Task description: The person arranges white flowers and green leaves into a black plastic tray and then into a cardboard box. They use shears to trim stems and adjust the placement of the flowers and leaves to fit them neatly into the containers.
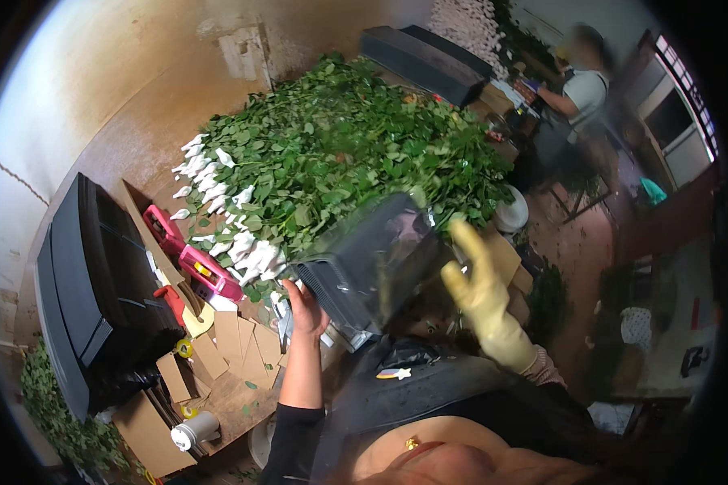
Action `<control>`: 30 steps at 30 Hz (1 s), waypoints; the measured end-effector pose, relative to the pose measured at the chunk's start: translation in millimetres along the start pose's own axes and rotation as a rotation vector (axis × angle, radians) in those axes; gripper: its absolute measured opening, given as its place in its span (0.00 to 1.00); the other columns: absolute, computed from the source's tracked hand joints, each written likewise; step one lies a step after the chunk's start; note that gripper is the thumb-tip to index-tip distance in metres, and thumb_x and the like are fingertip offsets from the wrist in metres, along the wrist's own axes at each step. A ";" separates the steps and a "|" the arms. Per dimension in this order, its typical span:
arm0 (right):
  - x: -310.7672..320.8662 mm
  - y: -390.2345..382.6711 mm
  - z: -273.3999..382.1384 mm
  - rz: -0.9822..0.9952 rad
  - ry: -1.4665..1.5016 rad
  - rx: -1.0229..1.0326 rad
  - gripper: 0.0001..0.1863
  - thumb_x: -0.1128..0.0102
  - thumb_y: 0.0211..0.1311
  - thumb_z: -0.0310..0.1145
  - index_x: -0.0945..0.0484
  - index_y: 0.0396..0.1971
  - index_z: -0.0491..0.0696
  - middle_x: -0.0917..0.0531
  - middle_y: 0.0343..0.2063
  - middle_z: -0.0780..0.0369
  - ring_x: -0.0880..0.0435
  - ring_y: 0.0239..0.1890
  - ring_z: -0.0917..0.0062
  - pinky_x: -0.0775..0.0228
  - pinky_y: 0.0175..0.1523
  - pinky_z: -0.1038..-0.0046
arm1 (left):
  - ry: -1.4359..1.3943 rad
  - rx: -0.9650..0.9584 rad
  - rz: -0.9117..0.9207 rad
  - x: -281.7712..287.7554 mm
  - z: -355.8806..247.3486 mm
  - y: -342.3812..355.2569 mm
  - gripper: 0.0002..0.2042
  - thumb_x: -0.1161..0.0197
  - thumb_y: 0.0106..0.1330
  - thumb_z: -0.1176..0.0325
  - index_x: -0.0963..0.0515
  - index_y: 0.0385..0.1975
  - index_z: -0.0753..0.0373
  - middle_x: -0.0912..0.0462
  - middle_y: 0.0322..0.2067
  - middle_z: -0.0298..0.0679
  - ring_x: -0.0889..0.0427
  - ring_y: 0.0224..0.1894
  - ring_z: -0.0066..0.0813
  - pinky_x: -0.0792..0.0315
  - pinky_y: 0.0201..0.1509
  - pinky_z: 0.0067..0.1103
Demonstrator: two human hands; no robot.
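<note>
A dark plastic tub (356, 271) with a ribbed edge is tilted in front of me, partly blurred. My bare left hand (306, 314) grips its left end, thumb on the near side and the other fingers mostly hidden. On my right hand (481, 295) is a yellow rubber glove. Its fingers are spread beside the tub's right end, holding nothing. Behind the tub lies a big heap of leafy green stems (356, 145). White-wrapped flower heads (255, 255) stick out along the heap's left side.
Pink-handled tools (206, 271), cardboard pieces (234, 343) and a white lidded cup (194, 431) lie on the left of the table. A large black bin (109, 299) stands at far left, a black trough (425, 61) at the back. Another person (586, 93) works at back right.
</note>
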State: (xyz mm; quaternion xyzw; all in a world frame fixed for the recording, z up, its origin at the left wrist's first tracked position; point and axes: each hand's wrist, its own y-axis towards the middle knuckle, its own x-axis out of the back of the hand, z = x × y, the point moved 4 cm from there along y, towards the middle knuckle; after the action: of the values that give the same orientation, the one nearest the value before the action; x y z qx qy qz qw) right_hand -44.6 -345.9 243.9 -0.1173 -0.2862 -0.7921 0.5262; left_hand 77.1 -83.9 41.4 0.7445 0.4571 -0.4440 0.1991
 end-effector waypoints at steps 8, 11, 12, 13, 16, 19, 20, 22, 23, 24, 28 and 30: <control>100.0 -120.4 -64.9 0.211 1.021 -0.533 0.34 0.50 0.74 0.55 0.38 0.71 0.51 0.28 0.66 0.56 0.27 0.67 0.61 0.29 0.64 0.57 | 0.933 -0.228 0.671 -265.4 33.6 9.2 0.50 0.72 0.66 0.22 0.39 0.72 0.60 0.50 0.76 0.48 0.50 0.77 0.51 0.53 0.76 0.44; 160.1 -149.3 -32.7 0.212 0.154 -0.294 0.32 0.52 0.75 0.53 0.37 0.70 0.50 0.27 0.66 0.56 0.27 0.66 0.61 0.30 0.65 0.56 | 0.879 -0.337 0.957 -328.9 101.1 11.1 0.46 0.73 0.68 0.24 0.28 0.63 0.60 0.47 0.75 0.52 0.53 0.78 0.54 0.56 0.77 0.46; 174.5 -158.9 -27.4 0.197 -0.022 -0.225 0.31 0.53 0.75 0.53 0.36 0.70 0.50 0.27 0.66 0.55 0.26 0.66 0.61 0.30 0.66 0.56 | 0.876 -0.400 1.017 -353.3 118.7 4.8 0.45 0.73 0.69 0.25 0.26 0.61 0.60 0.45 0.74 0.53 0.53 0.78 0.55 0.56 0.77 0.46; 186.1 -171.5 -22.7 0.182 -0.146 -0.177 0.31 0.53 0.76 0.53 0.36 0.70 0.50 0.27 0.66 0.55 0.26 0.66 0.61 0.31 0.66 0.55 | 0.852 -0.436 1.035 -374.6 131.5 -7.2 0.45 0.72 0.68 0.24 0.25 0.60 0.60 0.42 0.73 0.53 0.53 0.78 0.56 0.57 0.77 0.48; 214.0 -203.9 -18.3 0.140 -0.332 -0.092 0.29 0.55 0.77 0.52 0.35 0.69 0.49 0.27 0.66 0.55 0.26 0.66 0.61 0.31 0.67 0.55 | 0.685 -0.467 1.126 -411.5 163.1 -38.7 0.46 0.69 0.66 0.22 0.24 0.59 0.60 0.42 0.72 0.57 0.53 0.77 0.59 0.57 0.76 0.51; 254.7 -229.2 -10.0 0.091 -0.443 -0.069 0.28 0.57 0.78 0.50 0.33 0.68 0.48 0.26 0.65 0.55 0.26 0.66 0.62 0.32 0.67 0.54 | 0.542 -0.495 1.230 -434.1 203.0 -60.8 0.48 0.68 0.64 0.21 0.26 0.60 0.61 0.41 0.71 0.59 0.50 0.76 0.59 0.57 0.76 0.52; 270.2 -243.5 -6.5 0.055 -0.461 -0.084 0.28 0.58 0.78 0.50 0.33 0.68 0.48 0.26 0.65 0.55 0.25 0.65 0.62 0.32 0.68 0.54 | 0.504 -0.453 1.260 -438.6 224.8 -65.5 0.47 0.68 0.65 0.21 0.27 0.61 0.61 0.41 0.71 0.58 0.49 0.76 0.57 0.56 0.76 0.52; 293.5 -264.0 -8.1 -0.007 -0.429 -0.118 0.27 0.59 0.79 0.49 0.32 0.67 0.48 0.26 0.65 0.55 0.25 0.65 0.62 0.32 0.68 0.53 | 0.451 -0.378 1.315 -441.3 262.8 -69.9 0.47 0.68 0.66 0.22 0.30 0.63 0.61 0.42 0.72 0.56 0.48 0.76 0.53 0.53 0.76 0.50; 302.2 -273.0 -12.5 -0.039 -0.392 -0.138 0.27 0.59 0.79 0.49 0.32 0.67 0.48 0.26 0.65 0.55 0.25 0.65 0.62 0.33 0.68 0.53 | 0.412 -0.241 1.247 -442.0 279.4 -76.5 0.46 0.66 0.67 0.24 0.33 0.64 0.62 0.41 0.71 0.54 0.44 0.74 0.50 0.50 0.76 0.47; 310.1 -281.5 -17.5 -0.068 -0.346 -0.163 0.26 0.60 0.79 0.48 0.31 0.66 0.47 0.26 0.65 0.55 0.25 0.65 0.62 0.33 0.69 0.52 | 0.360 -0.115 1.164 -441.7 293.8 -82.1 0.45 0.65 0.68 0.25 0.35 0.65 0.63 0.40 0.70 0.52 0.41 0.73 0.46 0.46 0.75 0.44; 322.8 -327.4 -26.6 -0.234 -0.015 -0.322 0.26 0.63 0.81 0.47 0.29 0.65 0.47 0.25 0.65 0.54 0.24 0.65 0.62 0.34 0.70 0.51 | 0.406 0.344 0.960 -409.4 351.1 -86.3 0.42 0.66 0.73 0.30 0.40 0.70 0.63 0.39 0.70 0.44 0.38 0.72 0.38 0.44 0.76 0.36; 314.8 -359.9 -50.1 -0.376 0.664 -0.523 0.25 0.64 0.81 0.45 0.29 0.64 0.45 0.24 0.63 0.54 0.23 0.63 0.61 0.32 0.68 0.49 | 0.481 0.619 0.779 -396.4 374.6 -99.9 0.42 0.66 0.73 0.30 0.42 0.72 0.62 0.37 0.71 0.43 0.36 0.71 0.38 0.41 0.75 0.36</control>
State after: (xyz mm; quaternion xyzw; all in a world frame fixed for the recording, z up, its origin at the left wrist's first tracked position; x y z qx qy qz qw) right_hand -494.8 -514.5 237.9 0.0680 0.0910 -0.9141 0.3891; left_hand -262.4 -496.4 189.4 0.9628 0.0288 -0.2685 0.0104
